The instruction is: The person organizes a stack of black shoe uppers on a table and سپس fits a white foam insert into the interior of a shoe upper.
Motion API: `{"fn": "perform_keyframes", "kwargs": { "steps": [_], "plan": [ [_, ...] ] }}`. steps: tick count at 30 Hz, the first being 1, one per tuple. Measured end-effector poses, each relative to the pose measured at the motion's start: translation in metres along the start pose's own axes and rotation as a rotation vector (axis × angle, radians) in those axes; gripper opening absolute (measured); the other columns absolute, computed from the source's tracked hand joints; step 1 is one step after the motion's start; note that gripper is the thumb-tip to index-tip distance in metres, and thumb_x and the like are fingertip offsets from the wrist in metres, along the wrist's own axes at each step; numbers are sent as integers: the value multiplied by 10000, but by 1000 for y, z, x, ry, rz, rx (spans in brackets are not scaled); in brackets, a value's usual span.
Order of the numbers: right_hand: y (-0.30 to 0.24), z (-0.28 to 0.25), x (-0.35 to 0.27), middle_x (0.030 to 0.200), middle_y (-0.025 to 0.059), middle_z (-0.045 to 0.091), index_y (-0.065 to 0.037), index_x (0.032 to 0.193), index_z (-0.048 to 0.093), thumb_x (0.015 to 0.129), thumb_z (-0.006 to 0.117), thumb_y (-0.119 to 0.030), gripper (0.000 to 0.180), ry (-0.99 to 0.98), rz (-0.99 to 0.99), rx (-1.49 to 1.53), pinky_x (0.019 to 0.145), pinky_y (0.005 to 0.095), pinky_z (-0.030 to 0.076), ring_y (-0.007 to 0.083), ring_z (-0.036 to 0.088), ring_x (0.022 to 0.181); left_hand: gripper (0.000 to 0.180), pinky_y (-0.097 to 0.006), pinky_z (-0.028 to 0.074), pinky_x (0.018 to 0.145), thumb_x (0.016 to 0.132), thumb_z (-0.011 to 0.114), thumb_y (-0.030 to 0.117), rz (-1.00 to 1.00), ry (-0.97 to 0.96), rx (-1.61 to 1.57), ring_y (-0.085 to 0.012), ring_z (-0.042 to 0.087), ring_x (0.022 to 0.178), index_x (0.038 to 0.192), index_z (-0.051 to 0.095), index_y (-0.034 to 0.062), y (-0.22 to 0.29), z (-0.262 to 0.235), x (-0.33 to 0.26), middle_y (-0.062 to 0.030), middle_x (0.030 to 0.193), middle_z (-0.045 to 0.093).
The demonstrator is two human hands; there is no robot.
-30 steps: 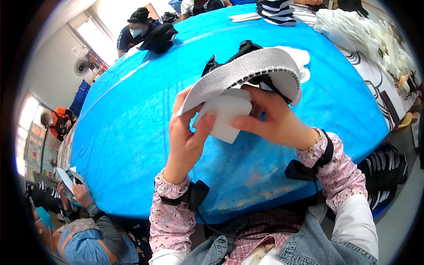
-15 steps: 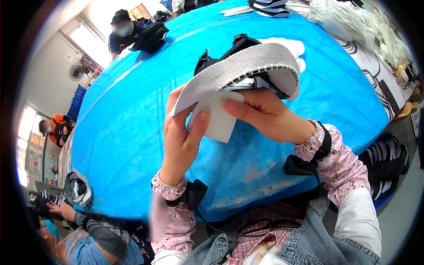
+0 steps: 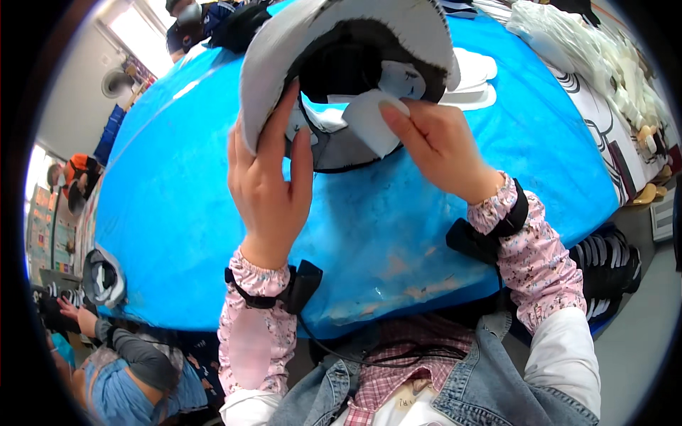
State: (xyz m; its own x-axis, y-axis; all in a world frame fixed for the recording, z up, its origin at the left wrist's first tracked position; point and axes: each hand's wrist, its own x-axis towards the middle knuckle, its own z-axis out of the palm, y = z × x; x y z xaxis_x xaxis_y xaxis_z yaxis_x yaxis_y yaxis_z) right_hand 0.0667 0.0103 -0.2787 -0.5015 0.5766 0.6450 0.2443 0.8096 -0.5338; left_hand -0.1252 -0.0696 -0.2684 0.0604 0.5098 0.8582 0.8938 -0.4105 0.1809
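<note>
**Cap-like piece [image 3: 341,71] hanging over blue counter [image 3: 177,199], white pad [image 3: 373,121] crossing its opening**

Head view, only one.

Surface: blue sheeting is covering the counter, wrinkled, showing pale scuffs along the near edge. Loose white pieces [image 3: 472,82] are lying on it, just beyond the right hand [image 3: 444,149]. Pale plastic bags [image 3: 568,42] are piling up at far right. A second cap-like item [image 3: 104,277] is sitting at the left edge.

Room: a co-worker in blue [image 3: 128,362] is sitting lower left, hand raised. A person in orange [image 3: 78,170] is showing farther back by the left wall; another person [image 3: 188,32] is leaning in at upper left, partly cut by the frame. A fan [image 3: 114,83] is standing near the wall, blue crates [image 3: 109,135] below it. Striped black-and-white goods [image 3: 607,263] are stacking up low on the right.

Fingers: the left hand [image 3: 266,177] is holding the piece's pale brim by its left edge, index inside the curve, other fingers outside, thumb standing apart. The right fingers are pinching the pad narrowly, thumb [image 3: 405,124] lying on its near face. Pad is projecting left from that pinch, overlapping the lower right of the opening; can't tell whether it's touching the lining. Dark hollow is facing the wearer, between the two hands.
</note>
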Motion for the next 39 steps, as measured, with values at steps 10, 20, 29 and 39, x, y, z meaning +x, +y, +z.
{"fn": "perform_keyframes", "kwargs": {
  "steps": [10,20,29,39],
  "plan": [
    [7,38,4,525,126,506,-26,600,527,848,541,-184,295,14,-102,-119,417,363,366,293,497,452,507,-295,421,815,692,530,-82,62,97,95,-220,477,969,1144,607,134,-4,-5,-4,-65,1184,485],
    [7,39,-2,484,117,483,-17,578,523,834,553,-139,285,-10,-41,-106,396,345,354,266,470,398,513,-297,419,822,674,515,-84,159,143,82,-215,480,959,1127,621,133,-9,-2,-2,-56,1171,503],
    [11,40,-3,474,120,478,-8,570,517,816,576,-118,276,-12,-67,-106,384,336,346,257,461,382,505,-302,423,821,677,514,-75,171,123,94,-218,482,955,1125,622,132,-10,-1,-2,-61,1170,503],
    [11,39,-4,483,128,489,-2,584,529,816,577,-115,263,-26,-74,-75,389,327,362,257,473,387,488,-304,428,819,684,519,-69,156,120,72,-215,485,956,1115,629,132,-8,0,-3,-60,1165,507]
  ]
}}
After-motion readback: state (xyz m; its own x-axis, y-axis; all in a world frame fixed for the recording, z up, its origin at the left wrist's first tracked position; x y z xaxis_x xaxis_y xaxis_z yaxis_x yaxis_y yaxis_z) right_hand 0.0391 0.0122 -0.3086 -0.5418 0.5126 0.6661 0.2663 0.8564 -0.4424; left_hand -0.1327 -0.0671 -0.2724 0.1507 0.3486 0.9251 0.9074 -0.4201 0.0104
